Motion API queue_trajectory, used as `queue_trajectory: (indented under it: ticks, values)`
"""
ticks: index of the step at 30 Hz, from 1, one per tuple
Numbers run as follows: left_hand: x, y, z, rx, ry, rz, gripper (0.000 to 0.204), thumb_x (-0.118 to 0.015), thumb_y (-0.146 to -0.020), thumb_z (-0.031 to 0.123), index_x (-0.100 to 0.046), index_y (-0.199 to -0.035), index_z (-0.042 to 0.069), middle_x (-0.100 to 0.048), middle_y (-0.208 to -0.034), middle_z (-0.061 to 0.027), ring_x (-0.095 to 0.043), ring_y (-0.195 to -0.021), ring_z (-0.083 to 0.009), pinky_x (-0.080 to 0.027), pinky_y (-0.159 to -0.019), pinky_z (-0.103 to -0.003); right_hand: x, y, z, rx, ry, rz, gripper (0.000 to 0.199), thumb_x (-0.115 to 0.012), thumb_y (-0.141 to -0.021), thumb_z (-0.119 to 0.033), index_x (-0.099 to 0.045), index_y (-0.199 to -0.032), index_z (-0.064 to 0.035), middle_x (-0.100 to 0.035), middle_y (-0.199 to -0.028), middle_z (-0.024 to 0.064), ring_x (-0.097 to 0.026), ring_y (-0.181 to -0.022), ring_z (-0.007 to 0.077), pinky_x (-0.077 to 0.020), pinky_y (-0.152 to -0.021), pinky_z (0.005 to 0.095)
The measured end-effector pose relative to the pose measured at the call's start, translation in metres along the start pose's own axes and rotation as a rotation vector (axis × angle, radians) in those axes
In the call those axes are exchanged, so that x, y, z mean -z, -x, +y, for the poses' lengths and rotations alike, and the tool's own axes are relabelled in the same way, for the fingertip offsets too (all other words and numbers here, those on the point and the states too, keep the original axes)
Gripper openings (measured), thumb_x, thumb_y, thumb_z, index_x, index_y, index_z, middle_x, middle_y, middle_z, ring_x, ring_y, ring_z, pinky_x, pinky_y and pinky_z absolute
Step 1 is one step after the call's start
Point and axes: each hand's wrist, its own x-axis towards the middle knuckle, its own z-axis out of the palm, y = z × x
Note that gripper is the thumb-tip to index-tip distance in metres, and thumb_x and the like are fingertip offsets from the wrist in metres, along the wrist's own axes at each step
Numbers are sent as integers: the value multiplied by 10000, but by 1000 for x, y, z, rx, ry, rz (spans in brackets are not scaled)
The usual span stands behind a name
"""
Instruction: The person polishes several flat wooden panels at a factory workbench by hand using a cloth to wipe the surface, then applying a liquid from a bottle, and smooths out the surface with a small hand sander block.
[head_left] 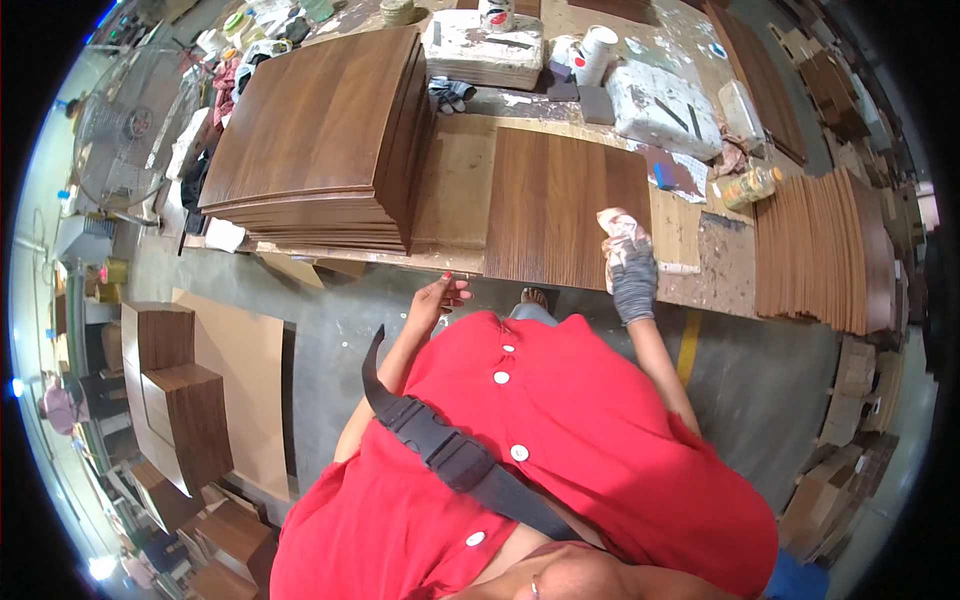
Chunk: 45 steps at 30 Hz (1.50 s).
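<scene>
Red shirt (590,400), woodgrain panel (550,205), rag (621,225) (crumpled)

From the near edge of the tabletop (712,285), a hand could pass over the flat panel (560,205) and the board (455,190) left of it, between the tall stack (310,130) and the bottle (750,187) and panel row (808,255) at right, with white blocks (640,98) barring the far side.
</scene>
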Motion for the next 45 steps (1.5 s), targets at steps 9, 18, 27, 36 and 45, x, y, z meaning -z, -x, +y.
queue_trajectory:
  ticks: [9, 18, 27, 36, 45]
  values:
    - [-2, 22, 4, -34, 76, 306, 566, -372, -1054, 497, -690, -1178, 46, -761, -1008, -53, -670, -856, -129, -460, -801, -280, -31, -114, 11, -90, -150, -188, 305, -603, -907, -89, -671, -1204, -91, -628, -1041, 107, -641, -938, 239, -522, -803, 353]
    - [-58, 31, -22, -2, 283, 588, 588, -311, -1052, 486, -686, -1122, 39, -748, -963, -67, -647, -827, -136, -460, -792, -293, -251, -261, -150, 631, -168, -404, 313, -602, -914, -193, -662, -1188, -54, -573, -1236, 239, -585, -1106, 386, -479, -942, 417]
    - [-141, 89, -142, 338, 577, 898, 522, -376, -1011, 450, -699, -1080, 46, -735, -948, -75, -637, -762, -158, -464, -695, -313, -123, 52, -312, 1058, -345, -1095, 249, -540, -931, -198, -676, -1101, -78, -665, -1132, 148, -637, -1044, 233, -508, -915, 385]
    - [-206, 105, -188, 273, 127, 641, 478, -463, -979, 369, -668, -1158, -24, -706, -978, -138, -670, -852, -237, -542, -717, -360, -145, -156, -237, 1190, -155, -612, 229, -630, -886, -289, -672, -924, -67, -639, -850, 160, -598, -814, 342, -475, -709, 471]
    - [-226, 96, -234, 350, 497, 599, 468, -491, -980, 366, -659, -1220, 2, -715, -1080, -175, -685, -967, -280, -544, -838, -386, -87, -10, -299, 1007, -833, -1142, 254, -671, -869, -252, -693, -1072, -101, -654, -909, 131, -627, -832, 231, -529, -767, 378]
